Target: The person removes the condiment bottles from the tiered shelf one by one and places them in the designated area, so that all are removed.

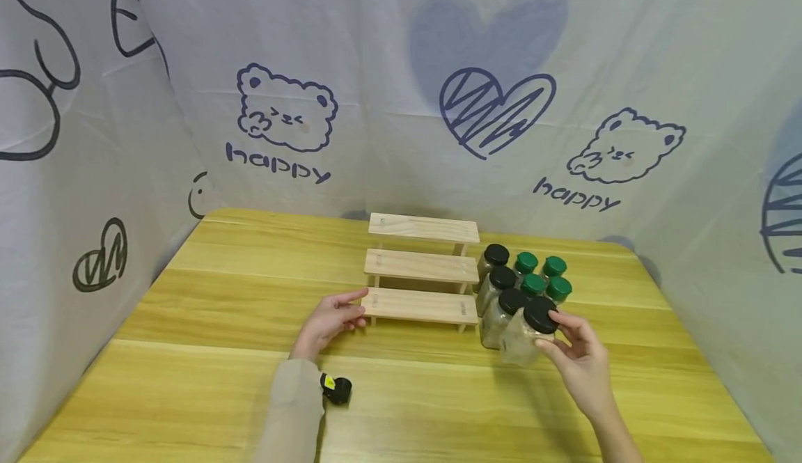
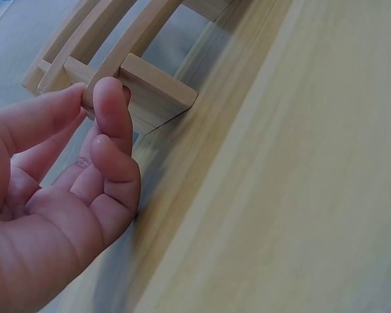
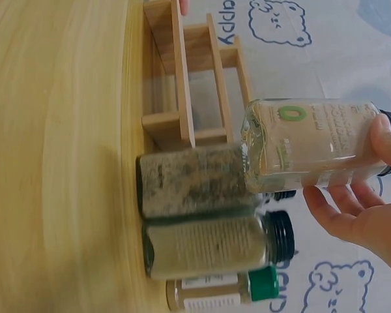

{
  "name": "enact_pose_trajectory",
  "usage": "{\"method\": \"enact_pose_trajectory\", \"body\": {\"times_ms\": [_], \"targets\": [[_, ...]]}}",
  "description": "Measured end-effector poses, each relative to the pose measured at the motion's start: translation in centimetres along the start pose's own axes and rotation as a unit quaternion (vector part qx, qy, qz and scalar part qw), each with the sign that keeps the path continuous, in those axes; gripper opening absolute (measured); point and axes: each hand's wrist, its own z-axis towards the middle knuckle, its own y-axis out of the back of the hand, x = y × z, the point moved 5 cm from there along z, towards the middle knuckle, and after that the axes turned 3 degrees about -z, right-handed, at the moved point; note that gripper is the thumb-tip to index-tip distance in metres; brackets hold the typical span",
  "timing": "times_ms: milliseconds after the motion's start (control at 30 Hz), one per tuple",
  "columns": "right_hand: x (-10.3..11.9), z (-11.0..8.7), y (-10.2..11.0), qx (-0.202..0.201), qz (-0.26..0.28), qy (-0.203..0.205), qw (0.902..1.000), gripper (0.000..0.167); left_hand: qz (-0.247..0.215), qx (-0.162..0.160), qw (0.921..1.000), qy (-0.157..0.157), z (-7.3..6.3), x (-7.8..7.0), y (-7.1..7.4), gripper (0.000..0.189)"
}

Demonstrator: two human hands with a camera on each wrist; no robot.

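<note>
My right hand [image 1: 579, 365] grips a clear glass spice jar [image 3: 313, 140] with a black lid near its lid end. The jar holds pale contents and bears a label with a green mark. It is lifted off the table, in front of the standing jars. At the other side my left hand [image 1: 328, 320] pinches the left end of the lowest step of a three-tier wooden rack [image 1: 420, 306]. In the left wrist view the thumb and a finger meet at the end of that rack's board [image 2: 127, 55]. The rack stands upright on the table.
Right of the rack stand 3 black-lidded jars [image 1: 495, 320] in a row. Several smaller green-lidded jars [image 1: 532, 284] are beside them. A black device [image 1: 338, 390] sits by the left wrist. Printed cloth [image 1: 388, 136] surrounds the wooden table [image 1: 219, 296] at the back and sides.
</note>
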Motion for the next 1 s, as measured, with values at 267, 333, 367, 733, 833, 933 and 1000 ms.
{"method": "enact_pose_trajectory", "body": {"times_ms": [267, 333, 367, 733, 833, 933, 1000], "targets": [[-0.7, -0.6, 2.1, -0.017, -0.004, -0.024, 0.9996, 0.049, 0.0, -0.003, 1.0, 0.003, 0.0, 0.0, -0.1, 0.044], [-0.8, -0.7, 2.6, -0.021, 0.017, -0.022, 0.9994, 0.05, 0.001, -0.003, 1.0, 0.004, -0.1, -0.1, -0.1, 0.044], [-0.9, -0.8, 2.9, -0.022, 0.024, -0.021, 0.9992, 0.05, 0.001, -0.003, 1.0, 0.004, -0.1, -0.1, -0.1, 0.044], [-2.6, -1.3, 5.9, -0.028, 0.044, -0.005, 0.9986, 0.04, 0.004, -0.003, 1.0, 0.003, -0.2, -0.1, -0.1, 0.044], [-3.5, -1.4, 6.9, -0.024, 0.041, 0.001, 0.9988, 0.036, 0.006, -0.005, 1.0, 0.003, -0.2, -0.1, -0.1, 0.044], [-5.5, -1.6, 8.3, -0.023, 0.049, 0.01, 0.9985, 0.036, 0.007, -0.005, 1.0, 0.001, -0.2, -0.1, -0.1, 0.044], [-5.5, -1.4, 8.6, -0.039, 0.03, -0.007, 0.9988, 0.037, 0.008, -0.005, 1.0, 0.001, -0.2, -0.2, -0.1, 0.044]]}}
